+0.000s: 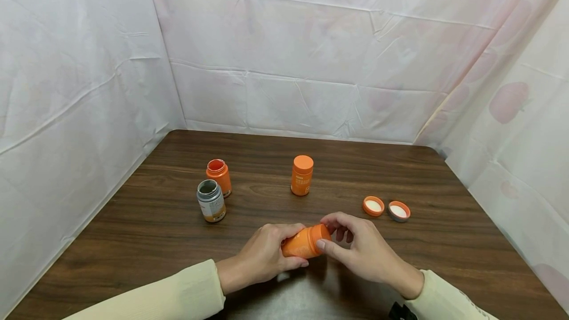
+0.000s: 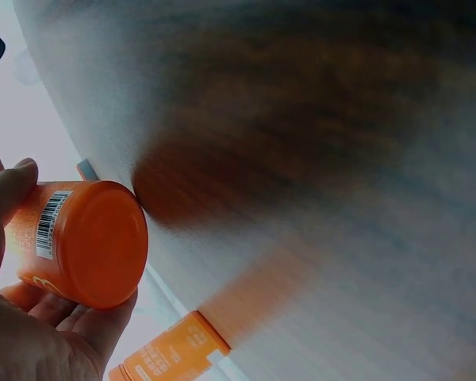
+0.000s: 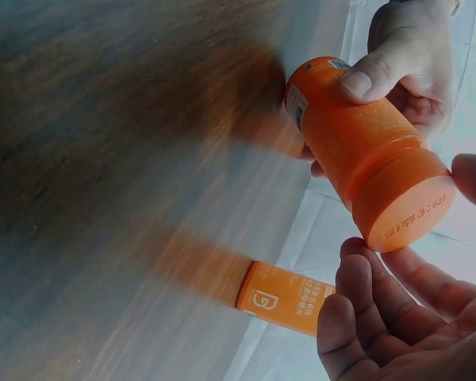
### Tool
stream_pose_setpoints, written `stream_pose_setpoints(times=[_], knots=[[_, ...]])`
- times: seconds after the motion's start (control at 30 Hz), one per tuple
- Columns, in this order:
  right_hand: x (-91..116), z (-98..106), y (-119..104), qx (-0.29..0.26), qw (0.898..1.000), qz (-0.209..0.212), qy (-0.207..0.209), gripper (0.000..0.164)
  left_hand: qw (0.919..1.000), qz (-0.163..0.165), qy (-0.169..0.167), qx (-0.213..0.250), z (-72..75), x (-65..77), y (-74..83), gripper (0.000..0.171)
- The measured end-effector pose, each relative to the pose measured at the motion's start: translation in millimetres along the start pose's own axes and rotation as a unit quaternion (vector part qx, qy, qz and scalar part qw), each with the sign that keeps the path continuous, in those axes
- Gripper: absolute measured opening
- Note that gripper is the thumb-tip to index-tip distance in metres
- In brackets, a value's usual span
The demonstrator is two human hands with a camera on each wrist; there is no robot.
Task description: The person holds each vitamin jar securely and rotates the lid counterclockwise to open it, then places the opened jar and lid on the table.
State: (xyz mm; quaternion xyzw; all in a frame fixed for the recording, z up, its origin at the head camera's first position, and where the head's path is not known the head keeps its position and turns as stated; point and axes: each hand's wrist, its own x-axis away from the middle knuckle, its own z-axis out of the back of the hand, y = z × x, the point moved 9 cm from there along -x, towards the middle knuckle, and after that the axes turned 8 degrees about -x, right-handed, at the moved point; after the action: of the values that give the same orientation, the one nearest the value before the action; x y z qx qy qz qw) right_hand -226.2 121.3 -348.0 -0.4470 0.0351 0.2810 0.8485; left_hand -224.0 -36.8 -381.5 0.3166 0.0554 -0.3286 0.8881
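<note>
An orange plastic bottle (image 1: 299, 245) lies tilted in my left hand (image 1: 265, 252), gripped round its body between thumb and fingers. Its base with a barcode label (image 2: 52, 225) faces the left wrist camera. At the other end sits an orange screw cap (image 3: 403, 200) with raised lettering on top. My right hand (image 1: 369, 253) pinches this cap's rim between thumb and index finger; its other fingers are loosely bent beside it. Beyond the hands, a second orange bottle (image 1: 302, 177) stands upright with its cap on.
At the left stand an uncapped grey bottle (image 1: 212, 204) and, behind it, an uncapped orange bottle (image 1: 220, 177). On the right lie an orange cap (image 1: 373, 206) and a grey-orange cap (image 1: 398, 211), white liners upward. White sheeting (image 1: 284, 53) surrounds the dark wooden table (image 1: 444, 260).
</note>
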Motion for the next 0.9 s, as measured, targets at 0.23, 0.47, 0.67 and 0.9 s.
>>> stream_pose_setpoints(times=[0.23, 0.47, 0.67, 0.9], knots=[[-0.5, 0.0, -1.0, 0.001, 1.000, 0.001, -0.004, 0.026, 1.0000, -0.001, 0.001, 0.000, -0.1, -0.2, 0.2, 0.043], [0.7, 1.5, -7.4, 0.010, 0.999, 0.039, 0.000, 0.034, 1.0000, -0.003, 0.001, -0.004, -0.3, 0.0, 0.3, 0.044], [1.6, 2.0, -14.0, 0.001, 0.997, 0.074, -0.002, 0.045, 1.0000, -0.005, 0.001, -0.005, -0.2, 0.0, 0.6, 0.044], [2.8, 0.9, -19.6, -0.014, 0.994, 0.104, -0.013, 0.059, 1.0000, -0.007, 0.002, -0.007, -0.6, 0.0, 0.3, 0.044]])
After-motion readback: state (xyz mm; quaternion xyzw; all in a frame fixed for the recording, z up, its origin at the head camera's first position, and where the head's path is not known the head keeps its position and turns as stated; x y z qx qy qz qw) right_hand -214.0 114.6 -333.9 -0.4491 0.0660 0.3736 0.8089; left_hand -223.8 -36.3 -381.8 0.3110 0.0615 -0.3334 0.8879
